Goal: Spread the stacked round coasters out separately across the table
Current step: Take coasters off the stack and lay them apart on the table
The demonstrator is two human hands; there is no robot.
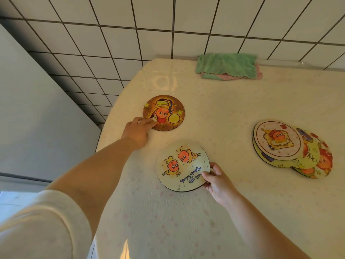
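I see 2 coasters already apart on the worktop [242,101]. My left hand [137,130] lies with loose fingers on the near edge of the orange coaster [164,112], not gripping it. My right hand [214,181] pinches the rim of the pale coaster [182,168] between thumb and fingers. I think the good way is to lower this one flat, well apart from the orange one, then return to the remaining stack [291,148] at the right, where some coasters overlap.
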